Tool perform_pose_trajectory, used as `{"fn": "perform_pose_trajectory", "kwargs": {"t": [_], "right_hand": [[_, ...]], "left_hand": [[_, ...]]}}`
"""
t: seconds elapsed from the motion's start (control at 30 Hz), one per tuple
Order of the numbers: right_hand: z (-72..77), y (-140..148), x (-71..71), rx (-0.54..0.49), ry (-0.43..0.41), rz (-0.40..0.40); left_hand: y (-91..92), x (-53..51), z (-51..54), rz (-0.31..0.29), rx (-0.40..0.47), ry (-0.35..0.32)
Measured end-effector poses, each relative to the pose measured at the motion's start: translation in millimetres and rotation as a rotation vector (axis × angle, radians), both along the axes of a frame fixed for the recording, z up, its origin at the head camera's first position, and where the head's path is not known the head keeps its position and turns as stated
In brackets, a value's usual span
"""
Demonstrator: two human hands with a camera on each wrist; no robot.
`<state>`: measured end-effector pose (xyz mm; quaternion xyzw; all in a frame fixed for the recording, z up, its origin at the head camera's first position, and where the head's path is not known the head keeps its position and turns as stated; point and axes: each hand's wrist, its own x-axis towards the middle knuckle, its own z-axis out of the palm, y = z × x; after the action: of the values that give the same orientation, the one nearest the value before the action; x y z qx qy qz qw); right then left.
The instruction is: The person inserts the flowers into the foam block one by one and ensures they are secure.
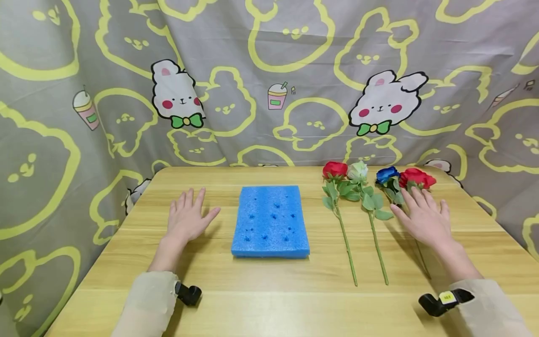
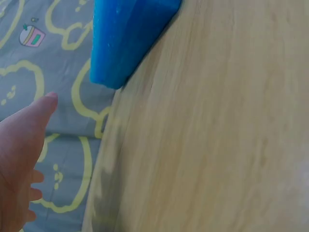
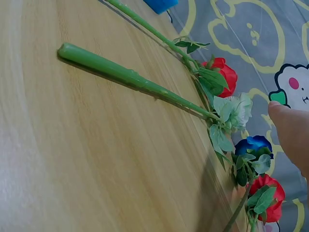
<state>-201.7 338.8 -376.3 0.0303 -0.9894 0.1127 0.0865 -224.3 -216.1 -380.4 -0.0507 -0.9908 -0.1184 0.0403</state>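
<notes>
A blue foam block point(image 1: 271, 222) with several holes in its top lies in the middle of the table. To its left my left hand point(image 1: 189, 217) is held with fingers spread, touching nothing that I can see; its thumb point(image 2: 46, 106) points toward the block in the left wrist view. Artificial roses lie on the right: a red rose point(image 1: 335, 171), a pale green-white rose point(image 1: 358, 173), a blue rose point(image 1: 387, 176) and another red rose point(image 1: 417, 179). My right hand point(image 1: 427, 220), fingers spread, is over the stems of the blue and right-hand red roses, partly hiding them.
The wooden table point(image 1: 210, 299) has its far edge against a grey curtain point(image 1: 261, 131) with yellow cartoon outlines. A black wrist camera point(image 1: 188, 294) sits on the left cuff, and another wrist camera point(image 1: 442, 302) on the right.
</notes>
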Motion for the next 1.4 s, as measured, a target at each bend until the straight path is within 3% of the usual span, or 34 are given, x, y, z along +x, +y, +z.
{"fn": "perform_pose_trajectory", "kwargs": {"t": [0.17, 0.33, 0.43, 0.53, 0.67, 0.87, 1.17, 1.3, 1.4], "right_hand": [[0.2, 2, 1.9, -0.012, -0.005, -0.002], [0.0, 6, 6.0, -0.019, 0.002, -0.017], [-0.7, 8, 8.8, -0.019, 0.020, -0.034], [-1.7, 11, 11.6, -0.031, 0.047, -0.047], [-1.8, 16, 15.4, -0.080, 0.078, -0.050], [-0.4, 25, 18.9, -0.181, 0.091, -0.040], [1.1, 47, 26.7, -0.411, -0.009, -0.088], [-0.8, 58, 28.5, -0.495, -0.069, -0.105], [-5.4, 68, 30.0, -0.628, -0.105, -0.095]], "left_hand": [[5.4, 3.8, 2.2, -0.023, 0.017, -0.015], [14.8, 9.4, 2.6, -0.077, 0.096, -0.021], [22.0, 14.4, 2.9, -0.124, 0.220, -0.044], [30.4, 20.5, 4.7, -0.156, 0.375, -0.124], [41.5, 29.0, 7.4, -0.162, 0.530, -0.225], [54.8, 36.0, 7.1, -0.164, 0.707, -0.295], [59.1, 45.0, 1.1, -0.270, 0.706, -0.319], [60.5, 47.0, -1.2, -0.289, 0.722, -0.329], [61.0, 47.9, -2.4, -0.286, 0.727, -0.334]]}}
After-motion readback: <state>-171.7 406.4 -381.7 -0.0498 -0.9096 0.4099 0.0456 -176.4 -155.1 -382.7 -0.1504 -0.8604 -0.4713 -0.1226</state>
